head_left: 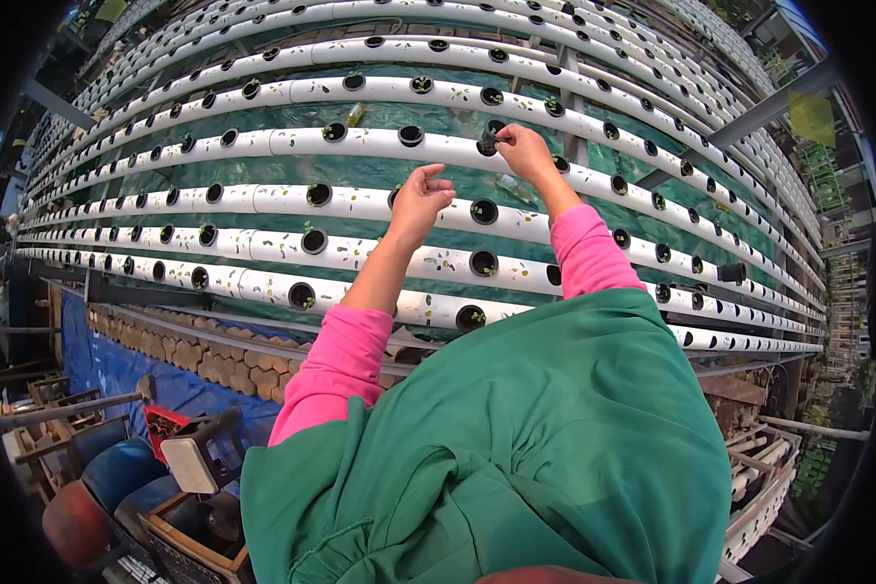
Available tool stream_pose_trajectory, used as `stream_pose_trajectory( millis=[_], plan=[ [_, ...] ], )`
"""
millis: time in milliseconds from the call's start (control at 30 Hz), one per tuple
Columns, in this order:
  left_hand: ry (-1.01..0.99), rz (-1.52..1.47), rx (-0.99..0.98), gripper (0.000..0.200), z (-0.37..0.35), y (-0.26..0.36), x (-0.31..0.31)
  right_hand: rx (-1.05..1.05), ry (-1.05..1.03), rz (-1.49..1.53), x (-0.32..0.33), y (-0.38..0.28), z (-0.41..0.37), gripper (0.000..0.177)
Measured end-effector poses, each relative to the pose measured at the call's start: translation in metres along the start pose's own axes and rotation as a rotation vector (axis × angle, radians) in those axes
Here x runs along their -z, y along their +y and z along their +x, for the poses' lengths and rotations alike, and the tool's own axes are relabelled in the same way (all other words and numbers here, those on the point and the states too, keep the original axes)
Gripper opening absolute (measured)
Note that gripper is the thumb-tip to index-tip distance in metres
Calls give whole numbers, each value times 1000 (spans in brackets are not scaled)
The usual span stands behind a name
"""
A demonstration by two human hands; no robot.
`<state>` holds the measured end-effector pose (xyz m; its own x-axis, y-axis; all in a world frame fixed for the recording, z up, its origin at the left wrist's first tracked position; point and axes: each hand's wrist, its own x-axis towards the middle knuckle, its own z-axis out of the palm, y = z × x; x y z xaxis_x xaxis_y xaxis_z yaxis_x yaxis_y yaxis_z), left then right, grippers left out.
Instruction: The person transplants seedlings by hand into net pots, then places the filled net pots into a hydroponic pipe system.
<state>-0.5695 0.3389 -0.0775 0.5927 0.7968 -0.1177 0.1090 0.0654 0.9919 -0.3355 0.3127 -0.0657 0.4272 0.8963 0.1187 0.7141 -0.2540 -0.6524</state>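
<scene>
Rows of white pipes (360, 145) with round holes run across the view, many holes holding black net cups with small green seedlings. My right hand (524, 154) pinches the rim of a black net cup (488, 144) at a hole in one of the middle pipes. Its fingertips are closed on the cup's right side. To the left and nearer, my left hand (420, 204) hovers over a pipe with its fingers apart and slightly curled, nothing visible in it. A cup with a seedling (484, 210) sits in the pipe to its right.
Green sheeting (253, 170) shows between the pipes, with a plastic bottle (518, 188) on it. Metal posts (788, 92) rise at the right. A black cup (732, 273) lies on a pipe at the right. Containers and a red basket (165, 428) stand at the lower left.
</scene>
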Motion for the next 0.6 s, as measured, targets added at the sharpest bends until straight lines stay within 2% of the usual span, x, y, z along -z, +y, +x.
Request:
stream_pose_trajectory(
  millis=[67, 167, 233, 467, 533, 567, 600],
  plan=[
    [6, -352, 149, 46, -3, 4, -2, -23, 22, -12, -18, 23, 10, 23],
    [30, -438, 202, 46, -6, 7, -2, -100, 25, 16, -34, 36, 14, 24],
    [43, -455, 213, 47, -8, 11, -2, -152, -9, 51, -40, 39, 15, 25],
    [43, -470, 228, 46, -8, 5, 0, -102, -103, 123, -27, 38, 7, 28],
    [49, -483, 229, 47, -8, 3, -1, -12, 52, -63, -23, 27, 1, 26],
    [56, -497, 232, 47, -8, 2, -1, -15, 52, -64, -21, 22, -3, 26],
    [54, -497, 233, 47, -8, 2, -1, -42, -85, -7, -15, 6, -9, 25]
  ],
)
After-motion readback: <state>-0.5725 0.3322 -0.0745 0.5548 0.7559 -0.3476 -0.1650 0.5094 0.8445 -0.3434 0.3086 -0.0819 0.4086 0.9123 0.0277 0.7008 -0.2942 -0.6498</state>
